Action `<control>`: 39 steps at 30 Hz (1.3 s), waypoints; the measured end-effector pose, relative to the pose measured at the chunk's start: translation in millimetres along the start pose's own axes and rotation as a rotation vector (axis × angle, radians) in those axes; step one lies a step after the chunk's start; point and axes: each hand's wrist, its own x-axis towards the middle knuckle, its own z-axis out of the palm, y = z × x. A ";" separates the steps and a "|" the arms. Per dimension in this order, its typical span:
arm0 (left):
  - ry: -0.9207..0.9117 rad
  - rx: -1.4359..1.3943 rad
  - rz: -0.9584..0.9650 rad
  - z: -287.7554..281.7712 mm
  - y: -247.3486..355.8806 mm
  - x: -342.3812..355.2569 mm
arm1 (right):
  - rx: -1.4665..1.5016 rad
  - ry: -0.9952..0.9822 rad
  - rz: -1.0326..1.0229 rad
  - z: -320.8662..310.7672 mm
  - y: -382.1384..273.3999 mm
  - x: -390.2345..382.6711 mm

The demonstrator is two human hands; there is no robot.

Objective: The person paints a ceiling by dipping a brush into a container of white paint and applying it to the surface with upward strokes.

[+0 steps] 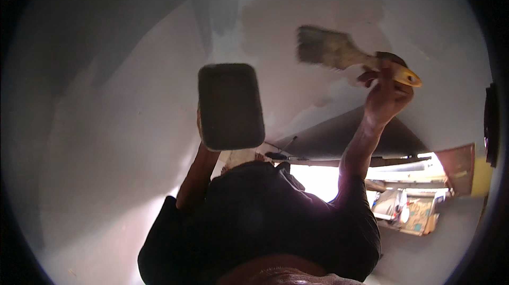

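Brush (342,52), gripped by my right hand (389,94), could spatter if swung fast; my left hand (200,119) is mostly hidden, grip unreadable.

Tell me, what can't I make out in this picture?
All in the head view:
Left hand: mostly hidden behind the dark rectangular object.
Brush bristles: their ends are blurred.
Beyond the bright opening: washed out by glare.
Dark thing at far right: cut off by the picture's black rim.
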 end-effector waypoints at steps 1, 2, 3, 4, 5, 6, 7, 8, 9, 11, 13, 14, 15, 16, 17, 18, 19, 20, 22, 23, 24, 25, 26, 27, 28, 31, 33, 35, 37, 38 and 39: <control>-0.013 -0.095 -0.001 2.5 2.2 -5.1 | 0.079 -0.157 0.019 18.8 2.9 -11.7; -0.017 -0.129 0.010 4.5 2.2 -11.4 | 0.157 -0.311 0.039 36.9 5.7 -24.2; -0.036 -0.169 -0.001 6.3 -1.8 -13.1 | 0.188 -0.378 0.063 54.0 6.4 -37.6; -0.044 -0.190 0.014 8.8 -0.8 -17.1 | 0.237 -0.455 0.085 74.3 5.5 -46.9; -0.050 -0.209 0.037 12.2 1.8 -21.3 | 0.258 -0.491 0.091 92.9 2.3 -52.5; -0.061 -0.212 0.047 13.7 1.6 -22.3 | 0.165 -0.610 0.122 106.4 2.0 -56.3; -0.069 -0.215 0.064 15.1 1.5 -23.2 | 0.068 -0.726 0.150 115.1 3.4 -58.5; -0.081 -0.193 0.067 16.8 0.6 -25.3 | 0.078 -0.748 0.153 120.1 10.1 -62.2; -0.098 -0.171 0.068 19.1 0.4 -26.2 | 0.003 -0.788 0.115 124.4 19.6 -67.8; -0.121 -0.136 0.077 19.6 -0.4 -29.6 | -0.063 -0.844 0.071 129.3 29.0 -76.6; -0.081 -0.116 0.064 14.5 0.1 -29.9 | -0.146 -0.899 0.141 131.1 34.0 -80.1; -0.031 -0.109 0.047 12.4 0.2 -30.6 | -0.140 -0.910 0.134 132.2 36.1 -81.6; -0.033 -0.108 0.053 14.7 0.5 -30.6 | -0.163 -0.924 0.148 132.0 38.4 -81.9; -0.024 -0.135 0.039 18.7 0.6 -32.1 | -0.186 -0.938 0.161 131.4 39.5 -81.5; -0.017 -0.163 0.025 21.1 0.7 -32.7 | -0.184 -0.941 0.156 129.9 38.0 -79.8; -0.020 -0.155 0.031 19.5 2.9 -32.7 | -0.128 -0.935 0.111 129.3 33.7 -77.0; -0.116 -0.129 0.066 17.3 5.0 -32.9 | -0.073 -0.928 0.066 129.1 30.7 -74.0; -0.167 -0.111 0.083 16.8 6.4 -34.9 | -0.066 -0.926 0.059 129.2 29.7 -71.0; -0.105 -0.160 0.015 21.8 9.6 -38.2 | 0.107 -0.934 -0.046 125.6 32.6 -66.1; 0.009 -0.223 -0.058 25.1 9.6 -39.8 | 0.102 -0.917 -0.046 125.9 34.4 -61.8; 0.006 -0.203 -0.073 20.4 7.5 -38.9 | 0.096 -0.944 -0.187 129.0 34.1 -56.2; 0.000 -0.186 -0.065 17.8 6.9 -37.9 | 0.083 -0.964 -0.323 131.3 35.6 -52.9; -0.003 -0.184 -0.063 16.0 7.3 -36.6 | 0.079 -0.933 -0.317 133.3 37.5 -49.1; 0.002 -0.175 -0.050 10.9 7.0 -35.0 | 0.073 -0.926 -0.354 135.7 44.7 -49.4; 0.006 -0.170 -0.043 10.2 6.1 -34.6 | 0.057 -0.918 -0.389 133.8 47.4 -50.3; 0.035 -0.142 -0.002 5.0 8.4 -41.7 | 0.057 -0.869 -0.369 128.6 37.0 -46.7; 0.056 -0.123 -0.004 1.7 8.4 -50.0 | 0.068 -0.787 -0.354 126.1 29.7 -48.1; 0.073 -0.100 -0.024 2.4 8.3 -56.4 | 0.082 -0.668 -0.424 120.1 24.4 -50.6; 0.093 -0.079 -0.025 1.9 8.6 -68.0 | 0.082 -0.644 -0.358 118.8 14.7 -58.5; 0.104 -0.069 -0.018 1.0 8.7 -74.8 | 0.088 -0.685 -0.252 119.1 13.1 -64.7; 0.117 -0.058 -0.017 1.6 10.2 -79.7 | 0.105 -0.726 -0.144 120.2 11.0 -69.9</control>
